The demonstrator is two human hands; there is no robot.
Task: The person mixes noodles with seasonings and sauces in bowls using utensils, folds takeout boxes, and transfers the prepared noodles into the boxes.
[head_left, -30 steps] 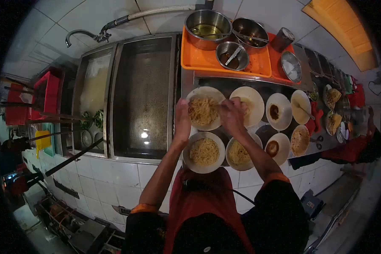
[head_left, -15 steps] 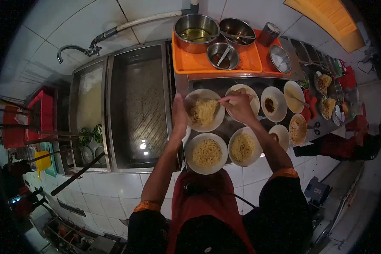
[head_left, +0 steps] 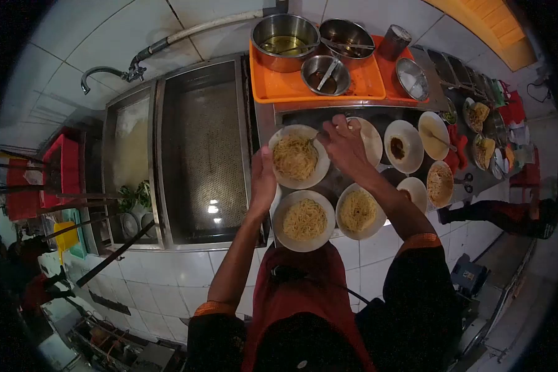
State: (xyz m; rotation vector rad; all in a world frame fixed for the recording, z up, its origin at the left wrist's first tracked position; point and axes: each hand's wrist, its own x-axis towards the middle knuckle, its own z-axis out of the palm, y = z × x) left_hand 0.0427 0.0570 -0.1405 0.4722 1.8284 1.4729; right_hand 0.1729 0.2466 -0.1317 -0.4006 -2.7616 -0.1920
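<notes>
My left hand (head_left: 263, 177) rests against the left rim of a white bowl (head_left: 321, 170), its fingers holding the edge. Inside that bowl lie light brown noodles (head_left: 294, 157). At the bowl's right side, my right hand (head_left: 343, 142) is closed round a utensil, probably a fork or spoon, whose tip reaches the noodles. Its handle is mostly hidden by the fingers. Two more bowls of noodles stand nearer my body, one at the left (head_left: 304, 221) and one at the right (head_left: 359, 211). Beyond my right hand is a partly covered pale bowl (head_left: 371, 141).
Bowls with dark sauce (head_left: 403, 147) and a bowl with a spoon (head_left: 434, 136) stand to the right. An orange tray (head_left: 263, 84) holds metal pots behind. Left is a water-filled basin (head_left: 201, 149). A person (head_left: 527, 217) is at the far right.
The noodles, earlier lifted and bunched, now lie spread in the bowl. My right hand has moved slightly left and its grip has turned. The view has shifted.
</notes>
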